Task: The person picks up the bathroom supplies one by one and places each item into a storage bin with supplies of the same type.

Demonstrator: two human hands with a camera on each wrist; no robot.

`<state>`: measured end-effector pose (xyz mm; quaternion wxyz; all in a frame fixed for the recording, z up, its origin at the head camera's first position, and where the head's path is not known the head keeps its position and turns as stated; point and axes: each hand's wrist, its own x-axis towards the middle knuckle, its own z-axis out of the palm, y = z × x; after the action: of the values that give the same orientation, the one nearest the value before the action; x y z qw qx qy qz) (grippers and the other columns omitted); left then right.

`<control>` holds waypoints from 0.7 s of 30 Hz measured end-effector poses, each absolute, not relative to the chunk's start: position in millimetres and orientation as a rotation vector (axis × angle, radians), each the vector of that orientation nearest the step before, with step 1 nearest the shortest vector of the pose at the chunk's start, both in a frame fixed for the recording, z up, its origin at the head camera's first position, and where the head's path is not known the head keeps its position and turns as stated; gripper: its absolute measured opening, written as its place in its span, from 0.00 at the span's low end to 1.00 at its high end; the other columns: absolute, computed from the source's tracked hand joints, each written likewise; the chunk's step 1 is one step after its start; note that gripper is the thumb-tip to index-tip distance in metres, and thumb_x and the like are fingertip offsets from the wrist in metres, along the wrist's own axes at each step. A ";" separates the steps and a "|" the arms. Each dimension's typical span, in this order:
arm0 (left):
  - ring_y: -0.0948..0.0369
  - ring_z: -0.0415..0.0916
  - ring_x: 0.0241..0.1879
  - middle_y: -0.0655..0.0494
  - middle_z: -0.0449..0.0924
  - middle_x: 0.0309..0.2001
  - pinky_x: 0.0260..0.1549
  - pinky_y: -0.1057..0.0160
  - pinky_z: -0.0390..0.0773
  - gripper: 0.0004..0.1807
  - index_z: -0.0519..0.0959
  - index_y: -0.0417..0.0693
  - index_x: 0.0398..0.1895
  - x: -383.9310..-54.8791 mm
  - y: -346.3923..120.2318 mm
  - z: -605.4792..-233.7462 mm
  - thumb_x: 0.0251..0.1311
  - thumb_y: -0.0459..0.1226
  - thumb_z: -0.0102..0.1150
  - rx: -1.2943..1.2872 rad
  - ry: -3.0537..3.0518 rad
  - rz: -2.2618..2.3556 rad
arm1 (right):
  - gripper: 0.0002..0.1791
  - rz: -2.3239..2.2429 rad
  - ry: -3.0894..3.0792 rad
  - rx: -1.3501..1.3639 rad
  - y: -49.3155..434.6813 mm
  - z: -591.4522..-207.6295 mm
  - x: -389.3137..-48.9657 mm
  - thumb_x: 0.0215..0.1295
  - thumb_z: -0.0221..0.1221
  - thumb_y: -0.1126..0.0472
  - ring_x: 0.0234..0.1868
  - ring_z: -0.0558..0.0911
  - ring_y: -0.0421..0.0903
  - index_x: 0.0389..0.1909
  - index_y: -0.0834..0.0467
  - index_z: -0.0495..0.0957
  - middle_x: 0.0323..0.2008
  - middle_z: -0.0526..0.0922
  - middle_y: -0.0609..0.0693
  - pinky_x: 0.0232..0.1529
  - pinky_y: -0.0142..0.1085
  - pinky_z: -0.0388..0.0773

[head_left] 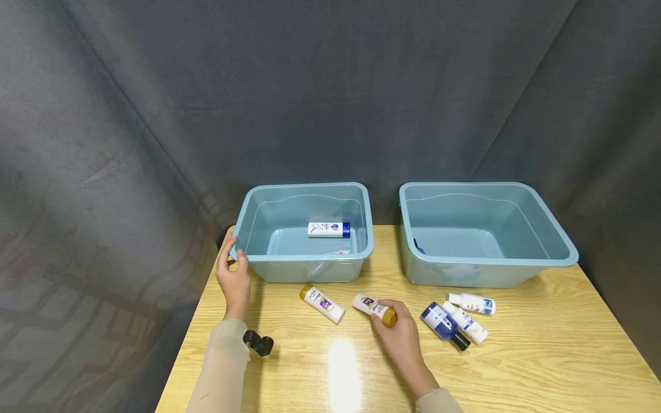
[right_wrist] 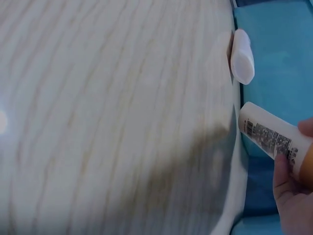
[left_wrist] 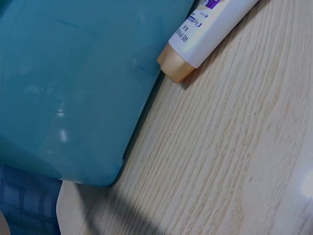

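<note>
In the head view my right hand [head_left: 404, 338] holds a white shampoo bottle [head_left: 365, 303] by its gold cap end, its white end pointing left. In the right wrist view, thumb and fingers grip the same bottle [right_wrist: 266, 131] near the cap. My left hand [head_left: 235, 284] is at the front left corner of the left blue bin [head_left: 310, 268], thumb and fingers curved around its rim. A second white bottle with a gold cap [head_left: 324, 304] lies in front of that bin; the left wrist view shows this bottle [left_wrist: 210, 32] close up.
Inside the left bin lies a white bottle with a blue cap [head_left: 329, 230]. A right blue bin [head_left: 465, 275] has a small dark blue item [head_left: 419, 248] inside. Right of my right hand lie a blue bottle [head_left: 441, 322] and two white bottles [head_left: 472, 303] on the wooden table [head_left: 542, 344].
</note>
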<state>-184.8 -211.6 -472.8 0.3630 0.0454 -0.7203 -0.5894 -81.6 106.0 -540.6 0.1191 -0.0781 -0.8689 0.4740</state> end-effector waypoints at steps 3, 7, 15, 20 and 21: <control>0.50 0.68 0.61 0.37 0.71 0.66 0.46 0.59 0.64 0.19 0.76 0.31 0.59 -185.4 -211.6 -473.2 0.67 0.27 0.51 0.113 -1.848 -1.523 | 0.18 1.398 -2.539 -0.245 106.7 -536.4 -80.9 0.54 0.71 0.66 0.48 0.81 0.55 0.47 0.60 0.80 0.48 0.82 0.59 0.48 0.48 0.77; 0.49 0.68 0.62 0.37 0.70 0.66 0.47 0.57 0.64 0.19 0.76 0.32 0.60 -184.8 -211.4 -472.9 0.68 0.27 0.51 0.118 -1.851 -1.531 | 0.18 1.415 -2.518 -0.240 107.3 -531.2 -80.1 0.53 0.71 0.67 0.47 0.81 0.54 0.45 0.60 0.80 0.48 0.82 0.59 0.46 0.47 0.78; 0.52 0.69 0.61 0.38 0.70 0.66 0.47 0.48 0.63 0.19 0.76 0.31 0.60 -183.9 -210.8 -471.9 0.68 0.28 0.51 0.126 -1.862 -1.526 | 0.19 1.444 -2.471 -0.183 108.7 -520.0 -78.5 0.52 0.72 0.68 0.46 0.81 0.51 0.46 0.60 0.80 0.48 0.83 0.58 0.44 0.42 0.79; 0.50 0.68 0.62 0.38 0.70 0.66 0.47 0.52 0.64 0.18 0.76 0.31 0.59 -183.7 -210.6 -471.8 0.68 0.27 0.51 0.124 -1.860 -1.524 | 0.19 1.445 -2.430 -0.134 107.8 -514.6 -76.9 0.51 0.73 0.69 0.49 0.81 0.51 0.44 0.60 0.80 0.48 0.84 0.56 0.48 0.39 0.78; 0.50 0.68 0.62 0.38 0.70 0.66 0.47 0.53 0.64 0.18 0.76 0.31 0.59 -183.6 -210.5 -471.8 0.68 0.27 0.51 0.123 -1.860 -1.525 | 0.19 1.447 -2.418 -0.121 107.6 -513.5 -76.7 0.50 0.73 0.69 0.50 0.81 0.51 0.44 0.59 0.80 0.48 0.84 0.55 0.49 0.36 0.78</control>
<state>-183.6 -210.5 -471.8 0.3586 0.0479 -0.7208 -0.5912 -76.7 107.6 -513.5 0.1597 -0.0424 -0.8463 0.5064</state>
